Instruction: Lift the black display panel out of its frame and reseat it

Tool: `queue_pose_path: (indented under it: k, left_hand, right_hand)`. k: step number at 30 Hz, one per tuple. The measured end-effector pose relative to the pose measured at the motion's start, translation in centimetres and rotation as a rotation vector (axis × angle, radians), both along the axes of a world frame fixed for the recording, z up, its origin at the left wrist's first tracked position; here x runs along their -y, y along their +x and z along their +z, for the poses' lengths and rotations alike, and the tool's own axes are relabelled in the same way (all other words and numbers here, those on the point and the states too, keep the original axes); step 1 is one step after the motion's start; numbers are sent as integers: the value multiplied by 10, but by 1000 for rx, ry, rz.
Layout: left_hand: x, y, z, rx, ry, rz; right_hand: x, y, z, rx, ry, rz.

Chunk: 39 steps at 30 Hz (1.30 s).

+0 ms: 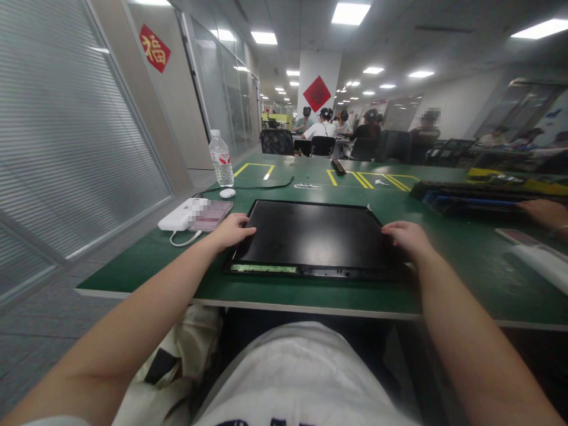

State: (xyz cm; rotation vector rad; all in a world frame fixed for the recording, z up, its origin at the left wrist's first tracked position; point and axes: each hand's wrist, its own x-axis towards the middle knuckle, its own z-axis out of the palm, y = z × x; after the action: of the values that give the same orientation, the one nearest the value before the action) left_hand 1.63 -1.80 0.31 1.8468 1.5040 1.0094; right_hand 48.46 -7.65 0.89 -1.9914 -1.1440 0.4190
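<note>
Head view: black panel between left hand and right hand; grips apart on edges

At the centre of the frame we see a black panel lying flat on the green table, our left hand resting on its left edge and our right hand on its right edge. Left of the panel lie a white power bank and a phone, with a water bottle beyond them, and another person's hand shows at the right edge of the frame.
</note>
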Motion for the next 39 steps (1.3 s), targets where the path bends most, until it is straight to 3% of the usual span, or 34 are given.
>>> queue_pose_path:
  k: [26, 33, 39]
  left_hand:
    - [-12, -8, -10, -251, 66, -28]
    - [-4, -11, -4, -275, 74, -77]
    - [3, -19, 10, -318, 129, -223]
  right_hand:
    - [1, -4, 1, 25, -2, -10]
    - [-1, -3, -3, 45, 22, -18]
    - [-3, 1, -6, 35, 24, -6]
